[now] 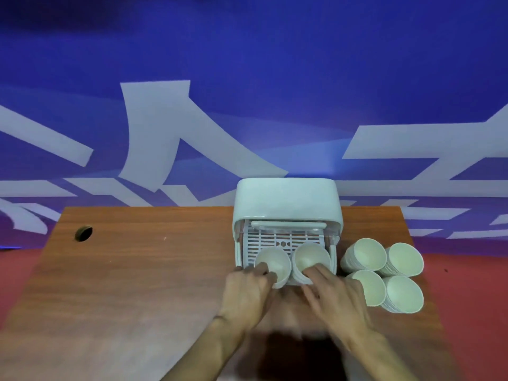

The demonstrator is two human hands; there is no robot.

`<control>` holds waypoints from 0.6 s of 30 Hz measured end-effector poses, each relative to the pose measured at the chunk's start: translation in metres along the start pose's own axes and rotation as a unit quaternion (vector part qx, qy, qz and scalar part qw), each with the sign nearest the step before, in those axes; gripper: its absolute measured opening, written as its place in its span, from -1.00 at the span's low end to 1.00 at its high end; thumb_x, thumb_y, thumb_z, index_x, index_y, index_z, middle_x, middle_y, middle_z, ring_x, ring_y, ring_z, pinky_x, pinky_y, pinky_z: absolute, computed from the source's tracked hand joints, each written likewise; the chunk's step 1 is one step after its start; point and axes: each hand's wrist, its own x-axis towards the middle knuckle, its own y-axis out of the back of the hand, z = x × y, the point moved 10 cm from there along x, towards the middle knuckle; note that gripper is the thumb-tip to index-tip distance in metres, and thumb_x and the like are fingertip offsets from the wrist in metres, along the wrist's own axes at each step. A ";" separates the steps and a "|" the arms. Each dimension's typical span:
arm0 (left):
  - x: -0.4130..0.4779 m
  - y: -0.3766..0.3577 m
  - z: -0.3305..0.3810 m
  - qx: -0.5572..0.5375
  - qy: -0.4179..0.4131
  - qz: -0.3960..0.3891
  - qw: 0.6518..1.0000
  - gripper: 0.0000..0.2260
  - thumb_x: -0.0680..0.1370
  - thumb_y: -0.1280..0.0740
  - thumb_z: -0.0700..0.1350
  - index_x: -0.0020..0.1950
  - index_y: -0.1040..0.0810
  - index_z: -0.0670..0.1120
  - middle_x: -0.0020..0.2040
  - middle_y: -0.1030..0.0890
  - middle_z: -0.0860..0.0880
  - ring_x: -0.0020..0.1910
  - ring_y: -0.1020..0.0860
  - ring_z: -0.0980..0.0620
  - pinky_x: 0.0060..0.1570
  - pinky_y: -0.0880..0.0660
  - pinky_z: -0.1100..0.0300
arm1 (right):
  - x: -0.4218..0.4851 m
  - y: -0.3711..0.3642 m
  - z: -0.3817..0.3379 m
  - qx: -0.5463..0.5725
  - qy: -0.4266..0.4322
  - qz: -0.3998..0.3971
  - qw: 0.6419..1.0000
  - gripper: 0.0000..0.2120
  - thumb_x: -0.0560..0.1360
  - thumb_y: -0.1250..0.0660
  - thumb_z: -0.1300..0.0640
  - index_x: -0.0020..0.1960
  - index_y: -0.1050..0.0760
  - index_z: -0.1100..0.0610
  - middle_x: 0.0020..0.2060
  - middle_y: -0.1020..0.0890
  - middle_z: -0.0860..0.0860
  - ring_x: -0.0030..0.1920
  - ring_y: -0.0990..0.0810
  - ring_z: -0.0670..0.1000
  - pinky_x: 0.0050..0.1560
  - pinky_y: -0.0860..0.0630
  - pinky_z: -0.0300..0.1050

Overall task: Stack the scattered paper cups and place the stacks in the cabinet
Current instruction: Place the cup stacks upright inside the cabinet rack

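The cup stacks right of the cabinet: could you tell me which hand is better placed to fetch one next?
Probably the right hand: it lies beside those stacks, while the left hand is farther away.

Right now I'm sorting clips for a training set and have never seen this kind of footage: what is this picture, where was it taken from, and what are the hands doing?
No machine here: a person wears one wide camera on the head, looking down at both bare hands. On the wooden table stands a small white cabinet, its front open. The left hand has its grip round the left cup stack at the opening. The right hand lies on the right cup stack beside it, but blur hides whether it grips. The four more cup stacks sit right of the cabinet.
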 end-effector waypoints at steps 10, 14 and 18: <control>0.025 -0.017 -0.029 -0.044 0.036 0.023 0.998 -0.74 0.26 -0.59 0.05 -0.32 -0.54 0.00 -0.35 -0.49 0.04 -0.46 -0.54 -0.05 -0.52 -0.38 0.22 | 0.037 -0.045 0.002 -0.008 -0.013 -0.042 0.999 -0.73 0.33 -0.52 0.07 -0.04 -0.52 -0.12 -0.17 -0.61 -0.13 -0.44 -0.61 0.04 -0.44 -0.28 -0.16; 0.029 -0.032 -0.038 -0.047 0.059 0.024 0.997 -0.78 0.30 -0.57 0.01 -0.29 -0.55 0.00 -0.32 -0.48 0.05 -0.43 -0.56 -0.06 -0.51 -0.39 0.21 | 0.044 -0.063 0.003 -0.005 -0.010 -0.032 0.999 -0.76 0.37 -0.51 0.08 -0.01 -0.55 -0.07 -0.19 -0.62 -0.09 -0.44 -0.62 0.08 -0.46 -0.40 -0.13; 0.037 -0.045 -0.047 -0.067 0.073 0.036 0.994 -0.77 0.34 -0.58 -0.02 -0.26 -0.55 -0.03 -0.30 -0.49 0.02 -0.44 -0.55 -0.09 -0.56 -0.38 0.18 | 0.055 -0.079 0.000 0.009 0.005 -0.009 1.000 -0.75 0.38 -0.51 0.12 0.02 -0.57 0.00 -0.20 -0.63 -0.06 -0.43 -0.63 0.10 -0.46 -0.45 -0.13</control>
